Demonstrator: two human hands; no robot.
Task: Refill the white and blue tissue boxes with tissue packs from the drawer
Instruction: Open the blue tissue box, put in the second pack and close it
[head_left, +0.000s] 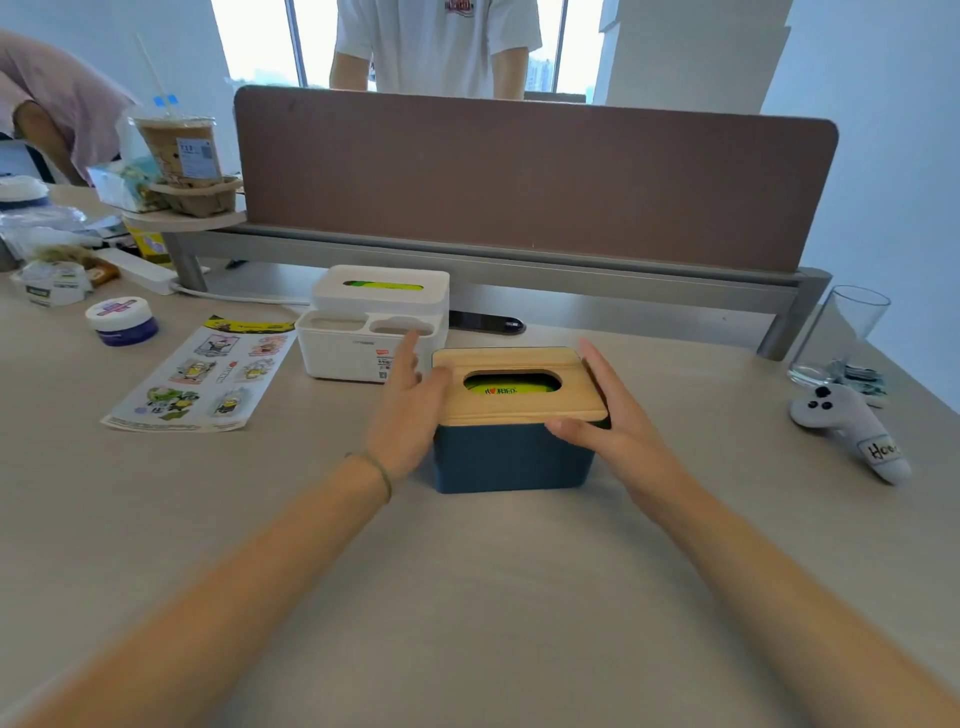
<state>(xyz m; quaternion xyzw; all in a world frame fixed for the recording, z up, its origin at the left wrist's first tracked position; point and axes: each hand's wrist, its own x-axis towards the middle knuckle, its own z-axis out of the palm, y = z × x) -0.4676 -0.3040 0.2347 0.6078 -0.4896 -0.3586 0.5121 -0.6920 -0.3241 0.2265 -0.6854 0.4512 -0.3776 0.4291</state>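
head: blue tissue box (511, 457) sits between left grip (410, 410) and right grip (618, 415).

A sticker sheet (200, 374) is lying on the desk (467, 597) at left, a white-lidded jar (122, 321) sitting just beside it, while a drinking glass (836, 338) and a white controller (847, 431) are resting far right.

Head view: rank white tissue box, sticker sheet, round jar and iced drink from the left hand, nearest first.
1. white tissue box, just behind the left hand
2. sticker sheet, to its left
3. round jar, farther left
4. iced drink, back-left shelf
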